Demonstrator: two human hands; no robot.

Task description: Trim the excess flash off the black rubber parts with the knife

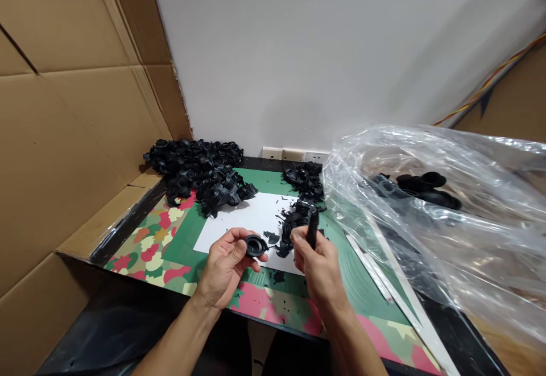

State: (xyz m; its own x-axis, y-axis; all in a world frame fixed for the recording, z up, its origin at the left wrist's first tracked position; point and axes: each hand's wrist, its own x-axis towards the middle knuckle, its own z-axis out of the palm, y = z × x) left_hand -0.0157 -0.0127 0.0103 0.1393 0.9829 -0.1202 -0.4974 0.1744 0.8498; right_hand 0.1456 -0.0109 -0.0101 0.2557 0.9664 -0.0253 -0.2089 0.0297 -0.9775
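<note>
Left hand [226, 262] is pinching a round black part [256, 246] between thumb and fingers at lower centre of frame, ringed opening facing the camera. Right hand [318, 256] is gripping a black handle [313, 229], long axis running near-vertical, and is sitting to the part's right, apart from it; fist is hiding the handle's lower end.

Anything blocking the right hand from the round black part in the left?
Nothing visible: between the right hand and the round black part held by the left hand there's an open gap. Black scraps show behind it on the white sheet, seemingly not blocking.
</note>
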